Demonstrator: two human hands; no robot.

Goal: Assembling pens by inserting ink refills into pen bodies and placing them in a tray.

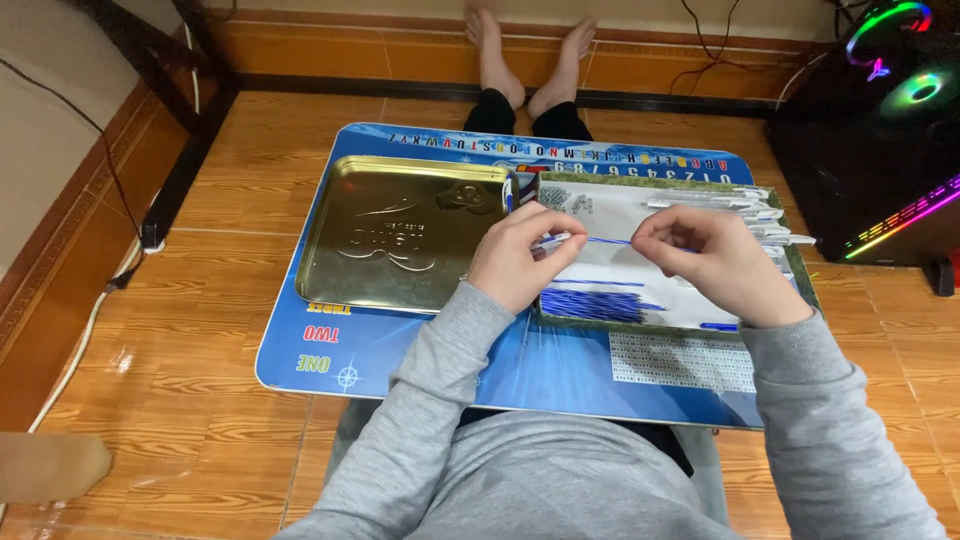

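Looking down through the head camera, I see both hands raised over a shallow box tray on the blue lap counter. My left hand is pinched narrow around a white pen barrel, thumb and forefinger closed on it. My right hand is also closed tight, fingertips gripping the far end of a thin blue refill that spans the gap between the two hands and meets the barrel's mouth; whether its tip sits inside I cannot tell.

I judge the refill to be very light, slender and bendy, likely to bow or kink if pushed from far back, so the hold belongs close to the end that enters the barrel. The barrel looks stiff, smooth and a little slippery, best gripped round its middle.

Just below the hands, inside the tray, lies a bundle of blue refills, loosely side by side. Beyond the right hand, along the tray's far edge, rests a row of white pens. Left of the left hand sits a gold tin lid, lying flat on the counter, touching the tray's side. The counter rests across my lap above a wooden floor.
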